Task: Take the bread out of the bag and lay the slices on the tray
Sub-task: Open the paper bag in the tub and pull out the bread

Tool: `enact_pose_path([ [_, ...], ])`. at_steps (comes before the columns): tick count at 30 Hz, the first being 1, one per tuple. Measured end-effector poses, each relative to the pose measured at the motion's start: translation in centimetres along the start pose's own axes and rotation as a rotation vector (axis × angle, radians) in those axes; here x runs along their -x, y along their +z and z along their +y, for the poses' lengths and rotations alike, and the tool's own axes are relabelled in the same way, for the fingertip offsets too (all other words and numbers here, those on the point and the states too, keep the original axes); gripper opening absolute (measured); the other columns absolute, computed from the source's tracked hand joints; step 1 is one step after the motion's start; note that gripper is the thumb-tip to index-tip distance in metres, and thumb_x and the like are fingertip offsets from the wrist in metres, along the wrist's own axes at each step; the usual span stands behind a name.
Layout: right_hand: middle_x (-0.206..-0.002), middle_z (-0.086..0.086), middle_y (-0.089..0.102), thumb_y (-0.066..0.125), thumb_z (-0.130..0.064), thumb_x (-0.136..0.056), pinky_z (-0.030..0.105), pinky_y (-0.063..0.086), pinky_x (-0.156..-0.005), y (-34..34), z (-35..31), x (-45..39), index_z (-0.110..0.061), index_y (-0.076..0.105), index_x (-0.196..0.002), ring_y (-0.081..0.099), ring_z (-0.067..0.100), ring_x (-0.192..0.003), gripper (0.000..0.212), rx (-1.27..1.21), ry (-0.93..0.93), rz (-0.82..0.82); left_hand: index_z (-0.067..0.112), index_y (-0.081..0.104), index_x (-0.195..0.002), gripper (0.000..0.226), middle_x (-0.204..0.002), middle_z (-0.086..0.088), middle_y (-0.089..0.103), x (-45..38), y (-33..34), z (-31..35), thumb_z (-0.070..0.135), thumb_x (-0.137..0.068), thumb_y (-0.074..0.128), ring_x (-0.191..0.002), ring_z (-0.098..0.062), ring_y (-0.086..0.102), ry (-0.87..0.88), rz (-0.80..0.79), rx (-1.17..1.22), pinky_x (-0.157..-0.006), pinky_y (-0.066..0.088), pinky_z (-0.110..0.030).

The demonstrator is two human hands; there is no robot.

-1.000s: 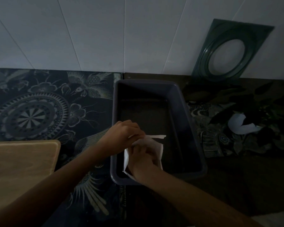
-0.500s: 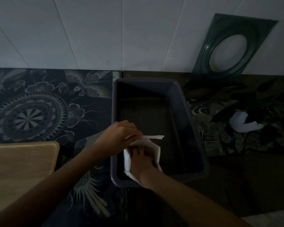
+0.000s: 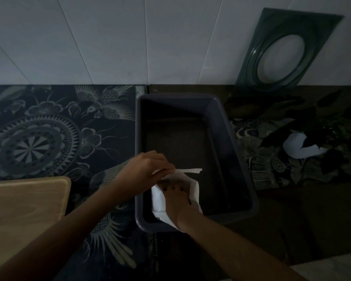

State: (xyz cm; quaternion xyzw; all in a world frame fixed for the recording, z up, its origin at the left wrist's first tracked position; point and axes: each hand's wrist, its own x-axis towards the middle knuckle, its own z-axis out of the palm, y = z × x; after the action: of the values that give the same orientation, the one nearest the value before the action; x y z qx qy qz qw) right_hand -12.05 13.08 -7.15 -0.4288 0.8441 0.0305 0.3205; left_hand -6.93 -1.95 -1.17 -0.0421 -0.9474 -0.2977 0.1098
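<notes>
Left hand point(image 3: 148, 169) pinches the top edge of the white bag point(image 3: 193, 186), fingers closed on the paper, apparently to hold the mouth open and the bag steady. Just right of it and nearer the body, the right hand point(image 3: 177, 201) reaches inside the bag; its fingers are hidden, so their state cannot be told. Bread is not visible and is presumably still inside. Beneath both hands sits the dark tray point(image 3: 241, 165), with the bag at its near end, probably so slices travel little. Beyond the hands the tray floor shows no slices; judged early in the task.
</notes>
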Motion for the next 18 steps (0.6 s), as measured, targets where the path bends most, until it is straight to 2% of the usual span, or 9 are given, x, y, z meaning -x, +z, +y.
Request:
enact_pose_path([
  [2, -0.160, 0.025, 0.028, 0.042, -0.014, -0.106, 0.060, 0.023, -0.118, 0.6, 0.3, -0.2, -0.010, 0.023, -0.158, 0.029, 0.046, -0.145, 0.056, -0.090, -0.015, 0.102, 0.020, 0.077, -0.107, 0.023, -0.098, 0.006, 0.072, 0.1, 0.1, 0.0, 0.030, -0.097, 0.059, -0.087, -0.011, 0.063, -0.001, -0.006, -0.003, -0.072, 0.056, -0.034],
  [4, -0.149, 0.028, 0.043, 0.043, -0.012, -0.105, 0.064, 0.030, -0.113, 0.9, 0.5, 0.2, -0.006, 0.045, -0.147, 0.038, 0.049, -0.138, 0.043, -0.238, -0.025, 0.234, 0.020, 0.077, -0.107, 0.022, -0.097, 0.006, 0.072, 0.1, 0.1, 0.0, 0.030, -0.097, 0.060, -0.087, -0.010, 0.063, -0.002, -0.003, 0.002, -0.071, 0.056, -0.034],
  [5, -0.151, 0.026, 0.042, 0.042, -0.013, -0.105, 0.064, 0.029, -0.113, 1.0, 0.6, 0.3, -0.007, 0.045, -0.147, 0.037, 0.048, -0.140, 0.043, -0.248, -0.020, 0.244, 0.021, 0.077, -0.107, 0.022, -0.097, 0.006, 0.072, 0.1, 0.1, 0.0, 0.030, -0.096, 0.060, -0.087, -0.009, 0.063, -0.003, 0.001, 0.005, -0.071, 0.056, -0.034],
  [8, -0.166, 0.015, 0.021, 0.041, -0.020, -0.106, 0.052, 0.015, -0.124, 0.9, 0.8, 0.0, -0.015, 0.019, -0.160, 0.019, 0.036, -0.152, 0.058, -0.102, -0.080, 0.098, 0.021, 0.077, -0.106, 0.023, -0.096, 0.006, 0.072, 0.0, 0.2, 0.0, 0.032, -0.096, 0.061, -0.086, -0.010, 0.063, -0.011, 0.009, 0.016, -0.070, 0.056, -0.036],
  [9, -0.166, 0.014, 0.020, 0.042, -0.022, -0.106, 0.050, 0.015, -0.124, 0.4, 0.6, 0.0, -0.016, 0.015, -0.160, 0.018, 0.034, -0.152, 0.061, -0.085, -0.068, 0.068, 0.021, 0.078, -0.106, 0.023, -0.096, 0.006, 0.073, 0.0, 0.2, 0.0, 0.032, -0.096, 0.061, -0.086, -0.011, 0.063, -0.013, 0.010, 0.016, -0.070, 0.056, -0.037],
  [14, -0.158, 0.019, 0.036, 0.057, -0.030, -0.100, 0.052, 0.032, -0.117, -1.5, -0.8, 0.1, -0.014, 0.017, -0.157, 0.038, 0.038, -0.143, 0.071, 0.124, -0.030, 0.053, 0.022, 0.077, -0.108, 0.023, -0.097, 0.005, 0.073, -0.1, 0.0, 0.1, 0.033, -0.096, 0.060, -0.087, -0.012, 0.063, -0.050, 0.025, -0.002, -0.071, 0.057, -0.038],
  [18, -0.155, 0.020, 0.038, 0.060, -0.028, -0.099, 0.051, 0.039, -0.113, -2.0, -1.1, 1.0, -0.009, 0.018, -0.156, 0.044, 0.037, -0.138, 0.073, 0.215, -0.012, 0.053, 0.025, 0.077, -0.107, 0.022, -0.097, 0.008, 0.073, -0.3, -0.4, 0.3, 0.035, -0.096, 0.061, -0.088, -0.009, 0.063, -0.083, 0.026, 0.010, -0.075, 0.056, -0.037],
])
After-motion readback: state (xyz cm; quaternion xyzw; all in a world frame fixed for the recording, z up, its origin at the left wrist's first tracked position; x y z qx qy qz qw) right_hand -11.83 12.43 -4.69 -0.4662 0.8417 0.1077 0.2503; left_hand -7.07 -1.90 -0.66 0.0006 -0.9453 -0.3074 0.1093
